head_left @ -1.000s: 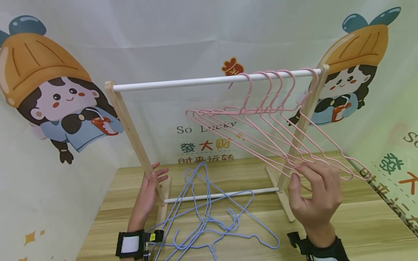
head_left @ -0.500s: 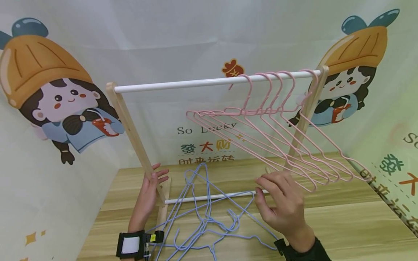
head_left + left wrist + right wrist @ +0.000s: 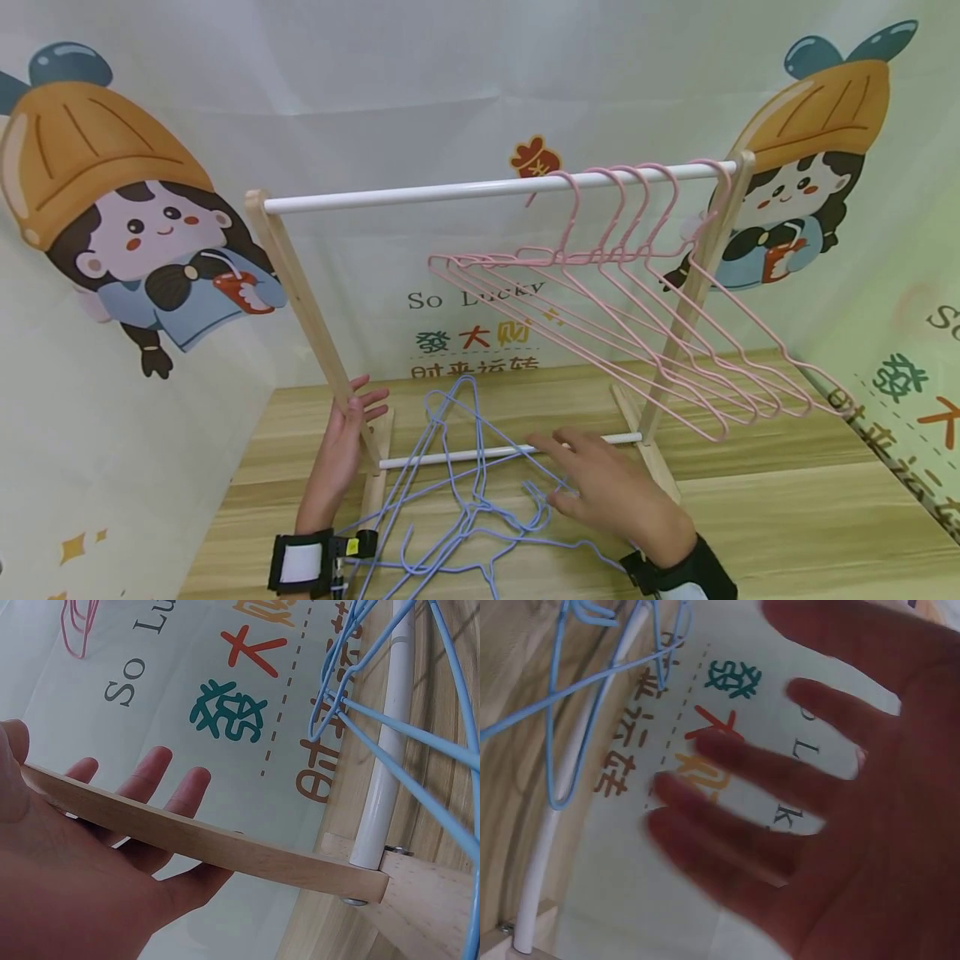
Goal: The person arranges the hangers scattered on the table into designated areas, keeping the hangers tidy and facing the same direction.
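Observation:
My left hand [image 3: 347,437] holds the left wooden post [image 3: 187,836] of a small clothes rack, its fingers reaching past the post. Above the blue wire hangers [image 3: 472,508], my right hand [image 3: 611,492] has its fingers spread and holds nothing; it covers part of one hanger in the head view. The blue hangers form a tangled pile, some leaning over the rack's lower white bar [image 3: 450,457]. Several pink hangers [image 3: 622,258] hang from the upper white bar [image 3: 420,193], bunched toward its right end. Blurred in the right wrist view, my right fingers [image 3: 765,765] point toward the backdrop.
The rack stands on a wood-grain tabletop [image 3: 787,517]. Its right post [image 3: 686,308] and foot stand beneath the pink hangers. A printed cloth backdrop [image 3: 360,92] with cartoon figures and lettering rises behind and at both sides.
My right hand has left the lower ends of the pink hangers and moved left and down over the blue pile, its fingers spreading. My left hand stays at the post.

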